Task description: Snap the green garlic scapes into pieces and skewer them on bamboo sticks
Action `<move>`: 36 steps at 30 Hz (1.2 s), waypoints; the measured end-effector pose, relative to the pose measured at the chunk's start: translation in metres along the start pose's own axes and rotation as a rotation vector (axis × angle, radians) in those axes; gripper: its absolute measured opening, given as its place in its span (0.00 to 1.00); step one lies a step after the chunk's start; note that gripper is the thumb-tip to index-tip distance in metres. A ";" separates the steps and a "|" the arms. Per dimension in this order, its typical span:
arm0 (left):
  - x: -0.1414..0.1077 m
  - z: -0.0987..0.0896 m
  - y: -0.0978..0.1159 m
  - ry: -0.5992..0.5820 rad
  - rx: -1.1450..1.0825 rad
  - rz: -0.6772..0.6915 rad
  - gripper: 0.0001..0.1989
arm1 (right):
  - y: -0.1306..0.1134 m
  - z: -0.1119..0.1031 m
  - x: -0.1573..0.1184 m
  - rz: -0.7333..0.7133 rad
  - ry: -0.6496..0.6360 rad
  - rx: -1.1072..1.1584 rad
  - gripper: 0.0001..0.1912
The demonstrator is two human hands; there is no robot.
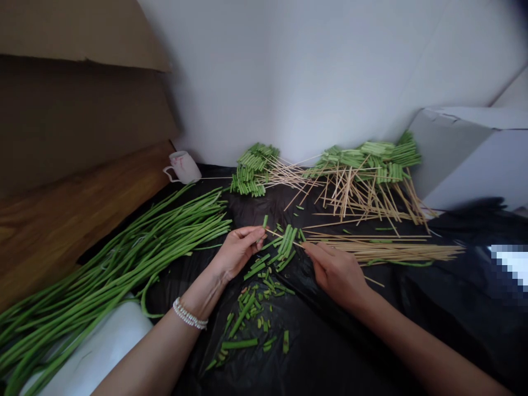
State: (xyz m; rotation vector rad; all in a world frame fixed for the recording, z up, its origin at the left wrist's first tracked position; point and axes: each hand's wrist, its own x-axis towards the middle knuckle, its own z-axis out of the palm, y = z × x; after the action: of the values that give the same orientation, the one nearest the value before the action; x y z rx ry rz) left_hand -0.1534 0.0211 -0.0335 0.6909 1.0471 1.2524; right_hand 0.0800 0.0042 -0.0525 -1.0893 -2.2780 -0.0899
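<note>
My left hand (243,247) pinches a short cut piece of long green bean (265,220), with the tip of a bamboo skewer (272,233) at its fingers. Whether the tip has pierced that piece, I cannot tell. My right hand (340,272) is closed on the same skewer farther along. Between the hands, several cut bean pieces (287,242) sit side by side across the skewer. Below lie loose bean pieces and scraps (247,313) on the black plastic sheet (322,352).
Long uncut beans (124,258) lie at left, partly over a white object (103,341). Filled skewers stand piled in a left heap (253,168) and a right heap (371,159). Bare skewers (404,251) lie at right. A white mug (184,168) and white box (474,148) flank the back.
</note>
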 end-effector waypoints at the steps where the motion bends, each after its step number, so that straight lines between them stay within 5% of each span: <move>1: 0.000 0.000 0.000 -0.007 -0.003 -0.004 0.14 | -0.001 0.000 0.000 -0.001 -0.003 0.007 0.16; 13: -0.003 0.001 0.001 -0.029 0.012 -0.017 0.14 | -0.003 0.002 -0.002 0.021 -0.066 0.020 0.16; 20: -0.003 0.001 0.000 -0.033 0.047 -0.021 0.15 | 0.001 0.003 -0.003 -0.099 0.104 -0.173 0.18; 28: -0.008 0.009 -0.007 -0.061 0.092 -0.055 0.15 | -0.008 0.002 0.000 0.028 -0.086 0.174 0.15; 36: -0.008 0.011 -0.010 -0.076 0.101 -0.051 0.15 | -0.005 0.005 0.000 0.019 -0.013 0.135 0.15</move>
State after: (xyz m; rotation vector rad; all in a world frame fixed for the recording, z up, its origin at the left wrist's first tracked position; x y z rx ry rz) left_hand -0.1396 0.0124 -0.0358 0.7784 1.0642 1.1273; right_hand 0.0736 0.0021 -0.0554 -1.0442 -2.2494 0.0776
